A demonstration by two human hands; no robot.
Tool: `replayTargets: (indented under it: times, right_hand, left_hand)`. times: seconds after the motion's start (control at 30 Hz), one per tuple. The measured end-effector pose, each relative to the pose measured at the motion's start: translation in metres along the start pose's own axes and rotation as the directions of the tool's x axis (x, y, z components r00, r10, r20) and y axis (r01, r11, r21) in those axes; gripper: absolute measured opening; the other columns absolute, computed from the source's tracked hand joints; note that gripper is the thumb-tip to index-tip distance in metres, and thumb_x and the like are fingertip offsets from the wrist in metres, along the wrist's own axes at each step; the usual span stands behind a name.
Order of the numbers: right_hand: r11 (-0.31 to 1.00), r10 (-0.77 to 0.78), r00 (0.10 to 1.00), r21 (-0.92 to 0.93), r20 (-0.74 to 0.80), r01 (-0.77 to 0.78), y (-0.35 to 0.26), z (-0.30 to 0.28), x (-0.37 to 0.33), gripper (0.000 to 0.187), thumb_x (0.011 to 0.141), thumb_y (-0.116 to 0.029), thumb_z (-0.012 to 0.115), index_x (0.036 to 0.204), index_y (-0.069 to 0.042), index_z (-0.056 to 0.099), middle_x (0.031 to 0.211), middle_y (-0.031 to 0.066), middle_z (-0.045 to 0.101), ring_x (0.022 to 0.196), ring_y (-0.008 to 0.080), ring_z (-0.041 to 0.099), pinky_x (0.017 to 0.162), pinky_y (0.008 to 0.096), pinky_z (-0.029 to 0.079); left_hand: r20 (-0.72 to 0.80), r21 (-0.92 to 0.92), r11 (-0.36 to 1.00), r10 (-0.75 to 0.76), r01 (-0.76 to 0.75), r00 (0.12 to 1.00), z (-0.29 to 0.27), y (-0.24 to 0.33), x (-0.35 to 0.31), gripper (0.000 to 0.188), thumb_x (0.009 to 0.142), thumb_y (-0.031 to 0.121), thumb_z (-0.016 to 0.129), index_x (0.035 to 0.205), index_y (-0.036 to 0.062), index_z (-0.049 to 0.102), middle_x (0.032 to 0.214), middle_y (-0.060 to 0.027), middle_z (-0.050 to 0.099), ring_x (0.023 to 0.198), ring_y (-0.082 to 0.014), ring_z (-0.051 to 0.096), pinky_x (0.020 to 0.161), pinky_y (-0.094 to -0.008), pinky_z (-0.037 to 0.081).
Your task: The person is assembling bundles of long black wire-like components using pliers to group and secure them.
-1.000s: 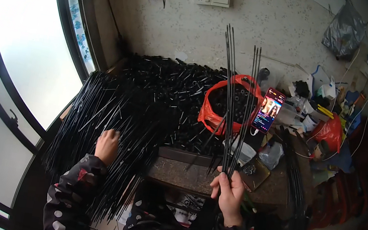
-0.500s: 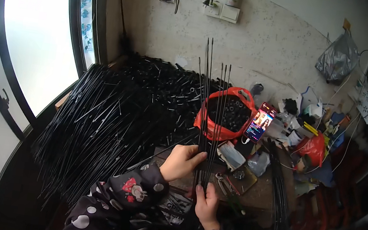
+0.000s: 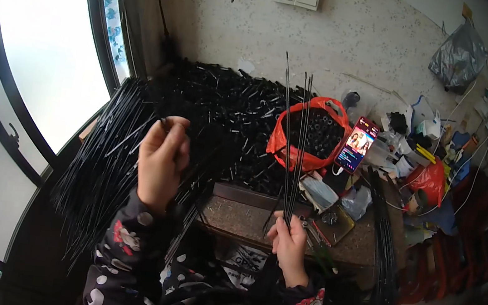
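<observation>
Several long, thin black rods (image 3: 298,160) stand nearly upright in my right hand (image 3: 288,244), its fingers closed round their lower ends. Their upper parts spread slightly and pass in front of a red plastic bag. My left hand (image 3: 161,156) is raised at the left with the fingers pinched together. Something dark shows at its fingertips, but against the black pile I cannot make out what it is. Right beside that hand lies a large heap of long black rods (image 3: 100,143), their ends hanging over the near edge.
Short black tubular parts (image 3: 226,102) are piled along the wall. The red bag (image 3: 276,148) holds small dark rings. A lit phone (image 3: 358,146) leans beside it. Another rod bundle (image 3: 382,249) lies at the right, near clutter and a red bag (image 3: 429,180). A window (image 3: 41,34) borders the left.
My left hand has left the rods held before me and moved up and left to the heap. My right hand keeps its rods, slightly farther right. The view has shifted a little.
</observation>
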State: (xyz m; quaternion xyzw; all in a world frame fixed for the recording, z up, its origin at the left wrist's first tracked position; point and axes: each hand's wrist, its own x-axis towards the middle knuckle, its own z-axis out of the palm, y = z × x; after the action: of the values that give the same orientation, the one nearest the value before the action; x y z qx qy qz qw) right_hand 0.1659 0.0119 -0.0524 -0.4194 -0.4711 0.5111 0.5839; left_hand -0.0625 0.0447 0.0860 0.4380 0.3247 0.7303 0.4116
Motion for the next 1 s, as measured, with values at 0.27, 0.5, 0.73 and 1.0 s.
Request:
replayTargets:
  times: [0.27,0.5,0.73,1.0]
  right_hand:
    - [0.986,-0.147,0.988,-0.076,0.038,0.149,-0.005,0.015,0.024,0.014,0.092,-0.013,0.048,0.101,-0.003,0.053,0.071,0.0011,0.056,0.061,0.0084,0.053,0.058,0.0196,0.041]
    - [0.906,-0.177,0.98,-0.373,0.089,0.198,0.046,0.002,-0.016,0.043,0.082,-0.006,0.058,0.122,-0.004,0.042,0.075,0.0025,0.052,0.071,0.012,0.054,0.067,0.0247,0.043]
    - [0.98,0.084,0.933,0.142,0.35,-0.141,0.078,-0.037,-0.011,0.036,0.091,-0.027,0.047,0.119,-0.005,0.046,0.114,0.01,0.055,0.107,0.018,0.051,0.094,0.031,0.037]
    - [0.473,0.497,0.675,0.482,0.545,-0.737,0.035,-0.029,0.07,0.061,0.087,-0.059,0.033,0.101,-0.002,0.052,0.104,0.02,0.059,0.092,0.0346,0.059,0.083,0.0476,0.047]
  left_hand:
    - [0.122,0.056,0.943,-0.333,0.328,0.935,0.021,-0.079,-0.017,0.024,0.091,0.022,0.048,0.095,0.0004,0.058,0.06,0.005,0.046,0.05,-0.0042,0.039,0.046,-0.0198,0.03]
    - [0.44,-0.063,0.746,-0.576,0.663,0.689,0.064,-0.11,-0.012,0.027,0.088,0.021,0.056,0.104,-0.0013,0.057,0.092,-0.0109,0.064,0.085,-0.0204,0.062,0.078,-0.0318,0.049]
    - [0.66,0.171,0.906,-0.397,0.387,0.638,0.053,-0.107,-0.016,0.017,0.086,0.008,0.058,0.099,-0.0015,0.06,0.083,-0.0082,0.065,0.078,-0.0156,0.063,0.074,-0.0287,0.05]
    - [0.957,0.151,0.87,-0.01,-0.469,0.289,-0.001,-0.17,-0.097,0.022,0.074,0.013,0.066,0.095,0.006,0.063,0.087,-0.011,0.062,0.073,-0.0297,0.06,0.067,-0.0343,0.049]
